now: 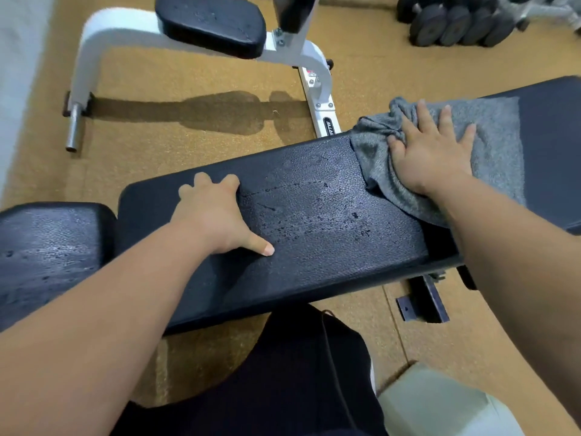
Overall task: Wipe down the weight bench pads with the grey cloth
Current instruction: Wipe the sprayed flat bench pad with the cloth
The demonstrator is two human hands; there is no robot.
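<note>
A black weight bench crosses the view. Its middle pad (314, 234) carries scattered water droplets. My left hand (217, 212) rests on that pad's left part, fingers curled over the far edge and thumb flat on top. The grey cloth (490, 143) lies spread over the gap between the middle pad and the right pad (553, 121). My right hand (430, 152) presses flat on the cloth with its fingers spread. A smaller left pad (47, 253), also wet, sits at the left edge of the view.
A second bench with a white frame (94, 58) and a black pad (213, 23) stands behind on the tan carpet. Dumbbells (456, 23) lie at the top right. A black metal bench foot (424, 300) sticks out below the bench. My dark-clothed leg (298, 372) is under the bench edge.
</note>
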